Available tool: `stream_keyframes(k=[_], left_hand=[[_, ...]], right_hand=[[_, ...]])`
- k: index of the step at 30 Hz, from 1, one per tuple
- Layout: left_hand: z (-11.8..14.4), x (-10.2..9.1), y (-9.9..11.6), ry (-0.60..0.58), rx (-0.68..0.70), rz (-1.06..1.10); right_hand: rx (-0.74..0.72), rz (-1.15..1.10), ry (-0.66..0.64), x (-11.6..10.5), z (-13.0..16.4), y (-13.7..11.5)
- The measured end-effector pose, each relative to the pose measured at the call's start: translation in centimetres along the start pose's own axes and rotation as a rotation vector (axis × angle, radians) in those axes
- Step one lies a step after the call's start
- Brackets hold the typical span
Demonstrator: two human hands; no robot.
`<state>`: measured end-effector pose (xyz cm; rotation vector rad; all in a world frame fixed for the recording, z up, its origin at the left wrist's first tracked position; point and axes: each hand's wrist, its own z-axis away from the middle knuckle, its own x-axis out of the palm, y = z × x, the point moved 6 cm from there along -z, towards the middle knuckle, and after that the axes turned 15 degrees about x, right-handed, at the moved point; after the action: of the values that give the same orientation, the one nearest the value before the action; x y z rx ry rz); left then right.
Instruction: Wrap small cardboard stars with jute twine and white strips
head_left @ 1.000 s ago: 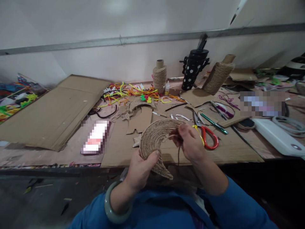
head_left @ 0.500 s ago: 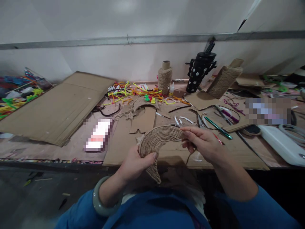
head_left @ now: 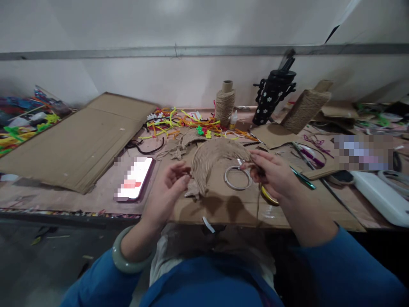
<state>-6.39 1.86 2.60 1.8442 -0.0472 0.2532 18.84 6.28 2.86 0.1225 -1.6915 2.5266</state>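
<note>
— Two hands are on one thing here, right?

— Both, yes. The left hand (head_left: 171, 183) pinches the lower end of a twine-wrapped crescent (head_left: 209, 160), fingers closed on its edge. The right hand (head_left: 273, 175) is closed on the crescent's upper right tip, where a strand of twine (head_left: 257, 204) hangs down from its fingers.

— Where is the crescent itself?

— Held just above the cardboard sheet (head_left: 306, 211) at the near edge of the table (head_left: 96, 200), in front of the person's chest. It curves from the left hand up and over to the right hand, its wrapped face turned up.

— What lies close by?

— A roll of clear tape (head_left: 237, 178) sits on the cardboard just under the crescent's arc, between the two hands. The yellow handle of a pair of scissors (head_left: 268, 197) shows beneath the right hand. A phone (head_left: 136, 178) lies to the left of the left hand.

— And further back?

— An upright spool of twine (head_left: 224, 104), a second, tilted spool (head_left: 305, 108) to the right, and a black cup with white flowers (head_left: 271, 99) between them. Coloured pipe cleaners (head_left: 179, 121) are scattered before the upright spool. A large flat cardboard (head_left: 73, 140) lies on the left. The person wears a pale green bangle (head_left: 123, 260) on the left wrist and blue sleeves (head_left: 335, 273).
</note>
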Motion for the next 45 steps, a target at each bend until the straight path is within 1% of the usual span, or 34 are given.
stream_keyframes(k=[2,4,8,11,14,17,19,21,23,25,26,28,31,32,34,36,39,42,45], left_hand=[[-0.2,-1.0,0.3,0.100,0.052,-0.013],[0.0,-1.6,0.0,0.120,0.048,-0.029],[0.8,-2.2,-1.2,0.060,0.002,-0.062],[1.0,-3.0,-1.9,0.028,-0.006,-0.091],[1.0,-3.8,-2.1,-0.009,-0.002,-0.152],[1.1,-4.4,-2.2,-0.048,-0.031,-0.241],[1.2,-4.7,-2.3,-0.067,-0.058,-0.297],[1.3,-4.9,-2.3,-0.086,-0.053,-0.353],[1.3,-5.1,-2.2,-0.107,-0.011,-0.438],[1.1,-5.1,-2.0,-0.152,0.054,-0.568],[0.9,-5.0,-1.8,-0.190,0.095,-0.646],[0.6,-4.3,-1.7,-0.302,0.185,-0.802],[0.3,-2.9,-2.0,-0.482,0.317,-0.980],[0.4,-2.4,-2.2,-0.535,0.345,-1.020],[0.5,-1.7,-2.6,-0.618,0.368,-1.084],[0.5,-1.2,-3.1,-0.665,0.361,-1.131],[0.4,-0.7,-3.5,-0.724,0.341,-1.160],[0.0,-0.5,-3.9,-0.762,0.324,-1.141],[-0.2,-0.6,-4.3,-0.750,0.340,-1.083]], right_hand=[[0.035,0.008,0.029,0.6,-2.1,-0.2],[0.067,0.070,0.052,1.7,-4.1,-0.2],[0.091,0.151,0.065,4.4,-7.2,0.5],[0.111,0.254,0.077,5.6,-9.0,1.6],[0.117,0.404,0.112,5.6,-10.3,2.6],[0.080,0.585,0.158,4.9,-10.9,2.8],[0.022,0.711,0.205,4.3,-10.7,2.2],[-0.053,0.828,0.257,3.8,-10.0,1.1],[-0.124,0.921,0.288,3.4,-8.7,0.0],[-0.164,0.987,0.268,3.4,-7.3,-0.5],[-0.175,1.011,0.242,3.5,-6.6,-0.5],[-0.199,1.052,0.164,4.0,-5.2,0.0],[-0.267,1.169,-0.032,5.7,-3.0,1.6],[-0.282,1.205,-0.087,6.3,-2.4,2.2],[-0.294,1.289,-0.139,7.2,-1.5,3.3],[-0.292,1.358,-0.159,8.0,-1.0,4.0],[-0.271,1.363,-0.205,9.1,-0.8,4.6],[-0.220,1.289,-0.242,9.5,-1.1,5.0],[-0.146,1.157,-0.262,9.5,-1.5,5.5]])
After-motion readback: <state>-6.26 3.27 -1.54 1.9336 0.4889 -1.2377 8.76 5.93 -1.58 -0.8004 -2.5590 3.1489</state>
